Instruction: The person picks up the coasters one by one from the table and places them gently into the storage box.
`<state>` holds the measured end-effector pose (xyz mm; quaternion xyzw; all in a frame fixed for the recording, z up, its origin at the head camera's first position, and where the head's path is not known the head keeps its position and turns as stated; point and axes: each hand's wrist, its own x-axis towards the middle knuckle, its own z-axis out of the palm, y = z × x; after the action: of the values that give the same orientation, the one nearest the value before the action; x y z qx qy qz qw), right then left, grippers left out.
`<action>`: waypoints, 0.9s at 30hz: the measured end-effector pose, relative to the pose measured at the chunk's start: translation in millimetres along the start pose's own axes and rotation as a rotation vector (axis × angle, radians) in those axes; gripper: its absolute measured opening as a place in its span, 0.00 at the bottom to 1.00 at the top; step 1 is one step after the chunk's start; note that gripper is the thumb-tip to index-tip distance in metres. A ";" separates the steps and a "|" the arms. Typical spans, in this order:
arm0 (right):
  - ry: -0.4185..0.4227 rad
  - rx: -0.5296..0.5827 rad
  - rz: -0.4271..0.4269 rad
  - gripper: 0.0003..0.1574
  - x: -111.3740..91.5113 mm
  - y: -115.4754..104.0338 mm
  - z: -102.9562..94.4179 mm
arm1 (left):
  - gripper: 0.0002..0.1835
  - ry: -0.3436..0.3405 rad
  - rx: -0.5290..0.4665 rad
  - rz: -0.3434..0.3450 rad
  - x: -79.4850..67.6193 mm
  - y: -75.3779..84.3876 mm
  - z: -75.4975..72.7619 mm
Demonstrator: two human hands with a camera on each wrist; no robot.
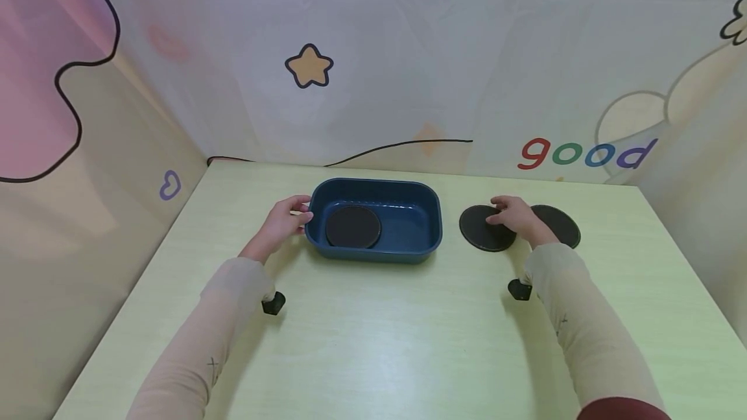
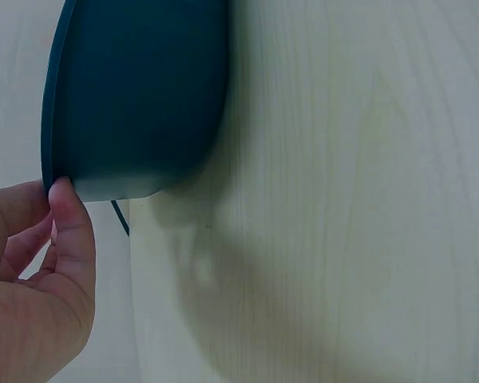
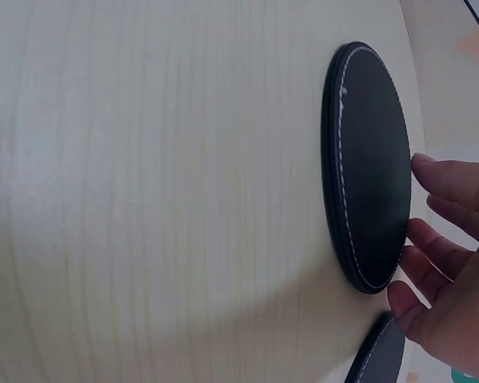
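Observation:
A dark blue rectangular dish [image 1: 408, 216] stands toward the back of the table with one round black coaster [image 1: 353, 226] lying inside its left part. My left hand [image 1: 287, 216] pinches the dish's left rim; the thumb and fingertips meet at the edge in the left wrist view. Right of the dish lies a black coaster [image 3: 375, 167] with white edge stitching, its side showing layered edges. My right hand [image 1: 516, 216] is over that coaster's right side, fingers spread and fingertips right at its edge. Another black coaster [image 1: 560, 225] lies farther right, partly hidden by this hand.
The pale wood-grain table [image 1: 373, 329] extends toward me in front of the dish. A printed cloth backdrop [image 1: 379, 83] rises behind the table's back edge and along both sides. Small black devices [image 1: 273, 303] hang under both sleeves at the wrists.

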<state>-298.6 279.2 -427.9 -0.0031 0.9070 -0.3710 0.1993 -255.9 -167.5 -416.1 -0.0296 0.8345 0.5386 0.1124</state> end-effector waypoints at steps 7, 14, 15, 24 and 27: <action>-0.057 -0.076 -0.033 0.32 -3.7 3.0 -0.3 | 0.23 0.002 -0.004 0.005 1.0 -1.2 0.3; -0.122 -0.125 -0.061 0.28 -5.0 4.0 0.9 | 0.23 -0.001 -0.006 -0.010 1.6 -1.8 -0.2; -0.128 -0.126 -0.058 0.28 -4.7 3.9 1.1 | 0.23 -0.002 -0.007 -0.011 1.5 -1.8 -0.3; -0.132 -0.145 -0.048 0.24 -5.7 0.9 2.5 | 0.23 0.007 -0.016 -0.011 0.0 0.1 0.4; -0.133 -0.147 -0.041 0.23 -6.3 0.4 2.9 | 0.23 0.013 -0.022 -0.006 -0.2 0.6 0.6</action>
<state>-291.7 278.6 -427.7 -0.0608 0.9163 -0.3065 0.2505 -255.7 -166.8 -415.8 -0.0368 0.8291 0.5472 0.1084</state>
